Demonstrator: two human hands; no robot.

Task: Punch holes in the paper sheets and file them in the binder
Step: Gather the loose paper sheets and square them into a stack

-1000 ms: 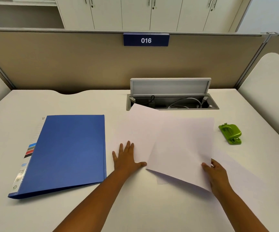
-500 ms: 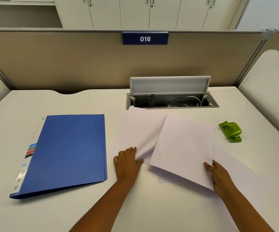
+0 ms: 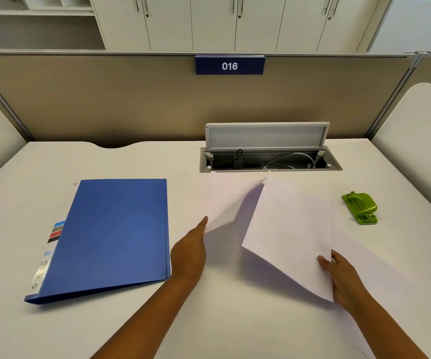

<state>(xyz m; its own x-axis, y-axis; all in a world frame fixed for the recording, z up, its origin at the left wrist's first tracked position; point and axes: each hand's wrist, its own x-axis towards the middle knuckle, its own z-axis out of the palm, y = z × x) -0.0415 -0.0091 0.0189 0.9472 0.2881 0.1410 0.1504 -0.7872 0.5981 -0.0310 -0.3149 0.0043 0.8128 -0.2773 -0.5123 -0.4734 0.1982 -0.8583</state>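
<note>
Holding one white sheet point(image 3: 290, 229) by its near right corner, my right hand point(image 3: 344, 278) has the thumb on top of the paper and the fingers behind it, so the sheet tilts up off the desk point(image 3: 131, 327) with its far corner pointing toward the cable box point(image 3: 270, 161). My left hand point(image 3: 190, 252) grips the near edge of a second sheet point(image 3: 226, 195), which also lifts off the surface and is a little blurred; the fingers are hidden under the paper, only the back of the hand and the thumb side showing. The two sheets overlap near the middle, the left one throwing a shadow on the right one. A third sheet point(image 3: 380, 270) lies flat on the desk under and to the right of my right hand. The blue binder point(image 3: 111, 237) lies closed on the left, just beside my left wrist, its labelled spine toward the left edge. The green hole punch point(image 3: 360, 207) sits well apart on the right, untouched. The cable box lid stands open at the back, below the divider panel point(image 3: 105, 99) with a sign reading 016 point(image 3: 229, 65).
</note>
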